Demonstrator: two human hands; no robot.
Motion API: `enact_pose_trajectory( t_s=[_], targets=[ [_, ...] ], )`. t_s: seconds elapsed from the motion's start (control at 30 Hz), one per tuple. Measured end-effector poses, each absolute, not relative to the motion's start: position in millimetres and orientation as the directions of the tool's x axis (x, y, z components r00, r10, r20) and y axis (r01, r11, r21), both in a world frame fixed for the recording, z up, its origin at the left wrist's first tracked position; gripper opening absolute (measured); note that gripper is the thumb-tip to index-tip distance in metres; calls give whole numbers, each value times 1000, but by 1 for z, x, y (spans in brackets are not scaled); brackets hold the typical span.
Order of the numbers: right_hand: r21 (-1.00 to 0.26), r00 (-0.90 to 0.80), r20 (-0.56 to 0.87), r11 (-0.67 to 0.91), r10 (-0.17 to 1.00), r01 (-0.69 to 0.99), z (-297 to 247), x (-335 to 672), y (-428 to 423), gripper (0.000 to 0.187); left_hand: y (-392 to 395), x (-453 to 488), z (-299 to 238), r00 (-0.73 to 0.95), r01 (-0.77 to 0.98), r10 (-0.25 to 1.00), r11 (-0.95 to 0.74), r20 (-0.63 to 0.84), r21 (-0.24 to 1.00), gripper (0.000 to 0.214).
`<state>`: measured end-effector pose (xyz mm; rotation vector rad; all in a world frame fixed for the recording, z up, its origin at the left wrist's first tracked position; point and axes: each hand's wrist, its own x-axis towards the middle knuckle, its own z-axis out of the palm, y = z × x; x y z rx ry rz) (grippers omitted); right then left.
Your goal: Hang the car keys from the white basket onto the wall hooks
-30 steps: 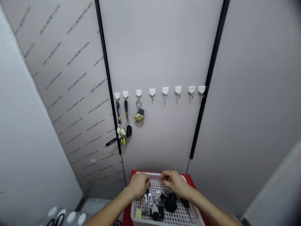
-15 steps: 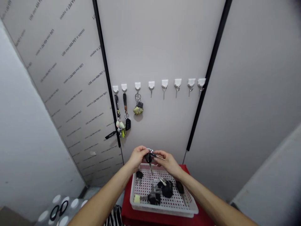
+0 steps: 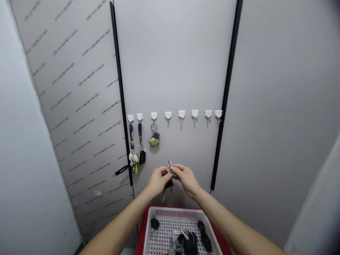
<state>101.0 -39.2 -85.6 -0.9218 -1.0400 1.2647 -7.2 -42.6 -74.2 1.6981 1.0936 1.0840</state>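
Observation:
Both of my hands pinch one bunch of keys in front of the panel, above the basket's far rim. My left hand grips it near the dark key heads, and the key blades dangle below. My right hand has its fingers closed on the metal clip, whose loop sticks up between the hands. Beneath them is a white perforated basket with several black-headed keys in it. One small key set lies at its left, and a dark elongated key fob at its right.
A row of several white adhesive hooks runs across the panel. Key chains hang from the three leftmost: one with a plush charm, a black car fob, and a yellow-green charm. Black vertical strips flank the panel. Red cloth lies under the basket.
My view has tilted up, so hooks and basket sit lower in the picture. The keys have risen away from the basket towards the panel, and the clip's loop now points upward.

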Motion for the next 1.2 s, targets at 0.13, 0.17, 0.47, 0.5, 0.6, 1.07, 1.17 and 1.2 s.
enact_pose_trajectory(
  t_s=[0.13,0.17,0.47,0.5,0.6,1.07,1.17,1.2],
  targets=[
    [-921,127,254,280,959,-273,-38,99,-16,19,-25,-5,-35,170,351,889,-457,425,817,8],
    [-908,153,283,315,947,-276,-25,98,-10,19,-19,-4,-26,137,373,872,-485,470,791,7],
    [-904,358,343,408,868,-123,29,93,38,21,24,9,14,-70,573,821,-432,567,696,14],
    [-915,370,340,395,865,-83,28,93,42,21,25,9,14,-74,588,824,-418,561,692,14],
    [-932,364,349,360,863,41,23,98,47,21,23,9,8,-63,624,834,-395,548,674,15],
    [-828,-263,70,203,962,523,-159,145,-66,17,-67,-31,-144,302,724,948,-296,100,623,18],
    [-691,-396,4,290,918,663,-198,147,-95,20,-88,-28,-178,437,779,899,-376,-6,502,21],
    [-631,-412,16,329,911,702,-204,147,-102,21,-93,-26,-186,469,788,883,-408,-22,461,22]
  ],
)
